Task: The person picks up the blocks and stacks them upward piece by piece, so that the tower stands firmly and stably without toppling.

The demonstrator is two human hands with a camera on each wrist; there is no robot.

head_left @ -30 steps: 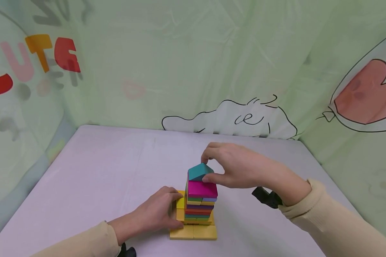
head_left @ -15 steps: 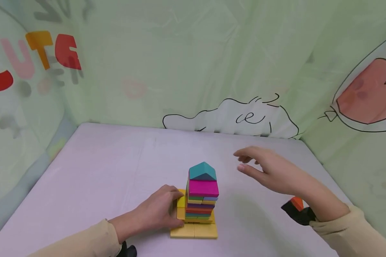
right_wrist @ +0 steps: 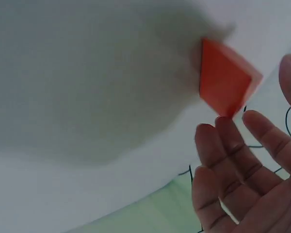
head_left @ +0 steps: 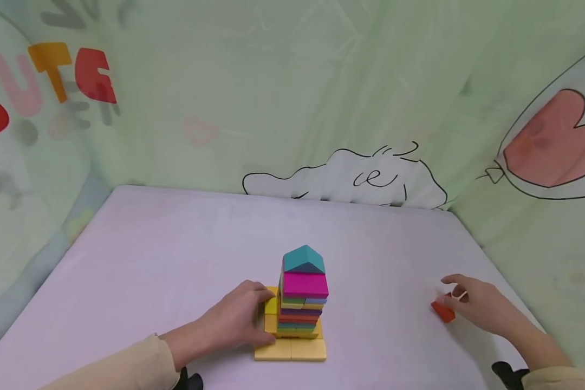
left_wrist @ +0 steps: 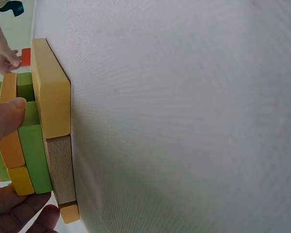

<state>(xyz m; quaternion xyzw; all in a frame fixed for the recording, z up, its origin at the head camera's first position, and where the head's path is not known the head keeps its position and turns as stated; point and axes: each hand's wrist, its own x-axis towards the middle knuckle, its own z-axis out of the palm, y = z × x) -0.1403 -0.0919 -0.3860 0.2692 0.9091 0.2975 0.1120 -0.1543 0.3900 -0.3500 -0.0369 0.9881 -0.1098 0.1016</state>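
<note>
In the head view a tower of colourful blocks (head_left: 299, 319) stands on flat yellow blocks (head_left: 290, 350). A teal triangular block (head_left: 304, 261) tops it, above a magenta block (head_left: 305, 285). My left hand (head_left: 239, 317) holds the tower's lower left side. In the left wrist view its thumb (left_wrist: 12, 114) lies on the orange and green blocks, with fingers at their other side. Far to the right, my right hand (head_left: 482, 306) is at a red block (head_left: 443, 310) on the table. The right wrist view shows relaxed fingers (right_wrist: 233, 155) right at that block's tip, thumb apart.
A pale cloth-covered table (head_left: 185, 244) carries the tower near its front. Printed green curtains (head_left: 292, 97) enclose the back and sides. A black strap piece (head_left: 509, 375) hangs by the right wrist.
My right hand has let go of the teal triangular block on top of the tower and moved right and down to the red block. My left hand has stayed at the tower.
</note>
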